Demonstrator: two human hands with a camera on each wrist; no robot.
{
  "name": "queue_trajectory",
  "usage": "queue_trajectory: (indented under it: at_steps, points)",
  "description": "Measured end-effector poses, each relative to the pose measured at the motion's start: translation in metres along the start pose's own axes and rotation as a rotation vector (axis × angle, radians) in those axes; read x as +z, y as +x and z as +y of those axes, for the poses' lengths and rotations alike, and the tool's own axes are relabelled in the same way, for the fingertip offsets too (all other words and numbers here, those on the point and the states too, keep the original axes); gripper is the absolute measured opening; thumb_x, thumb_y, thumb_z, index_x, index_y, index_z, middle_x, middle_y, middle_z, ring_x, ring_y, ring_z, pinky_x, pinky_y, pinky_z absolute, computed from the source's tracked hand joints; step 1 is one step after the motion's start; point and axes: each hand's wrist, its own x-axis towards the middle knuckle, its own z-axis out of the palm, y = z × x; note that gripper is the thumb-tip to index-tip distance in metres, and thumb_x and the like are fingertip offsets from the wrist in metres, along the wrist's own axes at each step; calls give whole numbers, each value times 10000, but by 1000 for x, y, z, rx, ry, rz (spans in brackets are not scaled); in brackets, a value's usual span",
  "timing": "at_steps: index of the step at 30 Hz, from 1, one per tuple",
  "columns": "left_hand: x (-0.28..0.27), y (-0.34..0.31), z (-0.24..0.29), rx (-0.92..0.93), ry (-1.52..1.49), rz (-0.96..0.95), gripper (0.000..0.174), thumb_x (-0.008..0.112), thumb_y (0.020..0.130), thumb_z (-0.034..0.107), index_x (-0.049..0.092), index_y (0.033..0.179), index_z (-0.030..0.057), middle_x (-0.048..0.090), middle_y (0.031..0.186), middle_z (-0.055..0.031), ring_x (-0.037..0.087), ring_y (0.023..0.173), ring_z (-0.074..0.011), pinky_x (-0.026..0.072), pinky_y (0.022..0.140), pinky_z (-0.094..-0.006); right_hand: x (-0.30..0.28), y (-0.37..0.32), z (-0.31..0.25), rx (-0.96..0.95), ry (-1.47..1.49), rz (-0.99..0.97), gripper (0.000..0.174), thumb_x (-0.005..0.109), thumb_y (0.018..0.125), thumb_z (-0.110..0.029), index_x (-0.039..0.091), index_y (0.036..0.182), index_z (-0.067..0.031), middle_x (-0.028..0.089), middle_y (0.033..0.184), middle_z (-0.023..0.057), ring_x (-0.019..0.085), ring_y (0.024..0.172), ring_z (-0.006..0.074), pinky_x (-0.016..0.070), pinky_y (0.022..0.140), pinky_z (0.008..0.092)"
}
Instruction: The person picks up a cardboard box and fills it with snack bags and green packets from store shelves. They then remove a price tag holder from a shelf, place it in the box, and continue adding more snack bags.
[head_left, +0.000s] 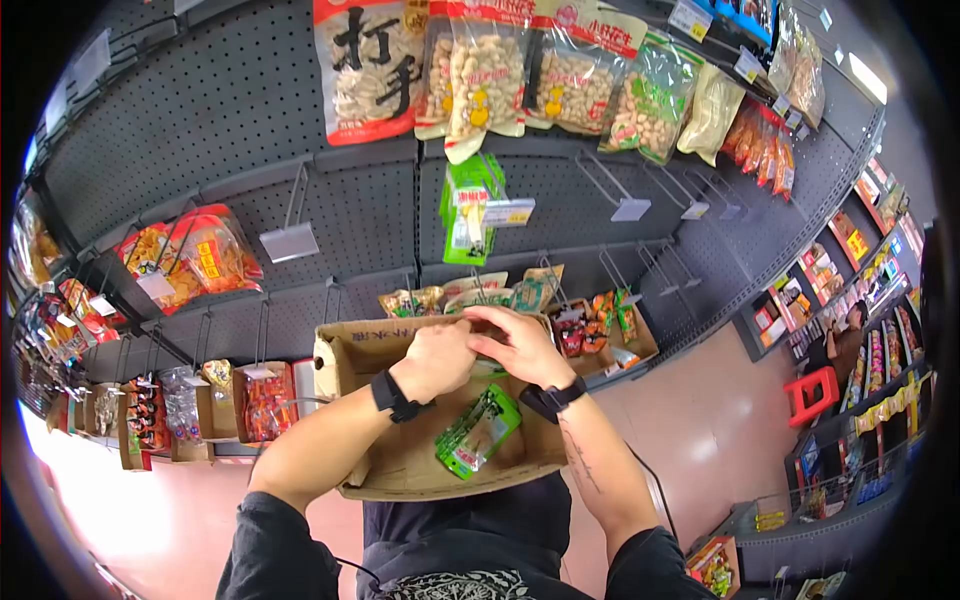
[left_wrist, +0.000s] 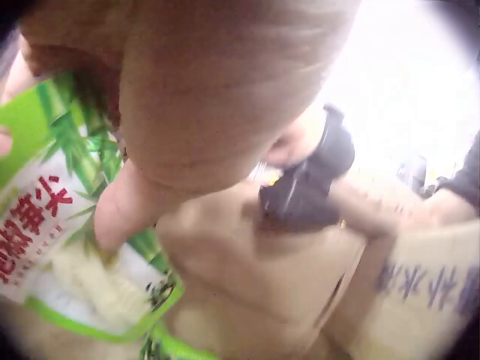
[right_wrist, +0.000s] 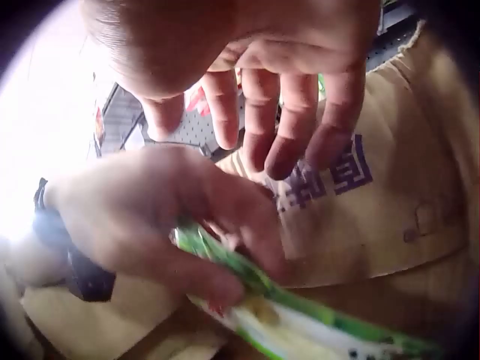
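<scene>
My left hand (head_left: 438,358) pinches a green-and-white snack packet (left_wrist: 56,262), printed with bamboo and red characters, above an open cardboard box (head_left: 400,480). In the left wrist view the thumb presses on the packet's face. My right hand (head_left: 522,348) is beside it at the box's far rim. The right wrist view shows the right fingers (right_wrist: 259,120) apart and loosely bent, holding nothing, above the left hand. Inside the box lies another green packet (head_left: 478,430), tilted on the bottom.
Ahead stands a dark pegboard shelf with peanut bags (head_left: 485,80) on hooks. Green packets (head_left: 468,215) hang below them, near bare hooks. Lower down are boxes of snacks (head_left: 268,400). A red stool (head_left: 810,395) stands on the floor at right.
</scene>
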Motion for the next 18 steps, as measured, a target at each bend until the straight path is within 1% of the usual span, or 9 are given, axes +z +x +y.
queue_trajectory:
  at_steps: [2, 3, 5, 7, 9, 11, 13, 15, 18]
  points:
    - [-50, 5, 2, 4, -226, 174, 273, 695, 776, 184, 674, 1044, 138, 683, 987, -103, 669, 899, -318, 544, 772, -408, -11, -4, -3, -13, 79, -59, 580, 747, 817, -145, 509, 1332, -26, 617, 1214, 120, 605, 1106, 162, 483, 944, 305]
    - [-66, 7, 2, -13, -316, 279, 312, 744, 745, 184, 665, 1040, 123, 686, 892, -114, 677, 846, -321, 539, 726, -395, -12, -8, -5, -67, -110, 40, 524, 742, 821, -128, 541, 1292, -16, 639, 1155, 87, 599, 1059, 136, 478, 926, 291]
    - [-83, 15, 5, -170, -536, 483, 316, 749, 776, 158, 654, 1067, 81, 686, 805, -113, 689, 741, -261, 531, 665, -353, -13, -8, -1, 85, 31, 118, 429, 746, 831, -153, 590, 1208, -20, 681, 1072, 46, 625, 923, 121, 485, 849, 265]
    - [-76, 26, -6, -193, -663, 493, 328, 746, 793, 152, 645, 1090, 58, 685, 771, -112, 681, 706, -221, 523, 645, -329, -12, -3, 4, 37, 386, 298, 312, 694, 885, -113, 611, 1176, -35, 665, 1045, -7, 588, 920, 75, 472, 827, 245]
    - [-69, 36, -16, -250, -846, 396, 342, 738, 822, 139, 636, 1122, 11, 688, 711, -106, 656, 644, -127, 510, 621, -279, -18, 1, 4, 17, 424, 294, 305, 676, 898, -96, 605, 1188, -31, 658, 1062, 0, 579, 945, 75, 466, 842, 249]
    - [-62, 50, -25, -209, -877, 370, 313, 734, 821, 147, 654, 1092, 12, 696, 735, -117, 673, 661, -152, 519, 632, -293, -23, 12, 11, 41, 318, 248, 296, 656, 918, -106, 598, 1196, -24, 653, 1070, -2, 574, 955, 78, 452, 870, 244]
    - [-55, 61, -33, -230, -826, 340, 293, 731, 821, 159, 666, 1068, 16, 704, 764, -126, 691, 690, -181, 529, 654, -305, -29, 28, 18, 94, 411, 456, 283, 647, 930, -127, 599, 1189, -22, 651, 1050, -7, 573, 923, 74, 443, 849, 227]
    - [-48, 73, -41, -258, -801, 343, 297, 714, 812, 247, 689, 1070, 102, 710, 810, -125, 698, 752, -260, 543, 690, -357, -36, 49, 29, 95, 463, 482, 256, 640, 938, -137, 614, 1165, -23, 654, 1027, -11, 564, 899, 61, 432, 817, 209]
    - [-48, 85, -44, -306, -815, 469, 272, 701, 840, 159, 672, 1079, 31, 708, 838, -153, 707, 764, -213, 541, 705, -316, -42, 74, 41, 37, 523, 523, 175, 636, 937, -115, 652, 1077, -10, 651, 977, -12, 556, 870, 55, 431, 785, 211]
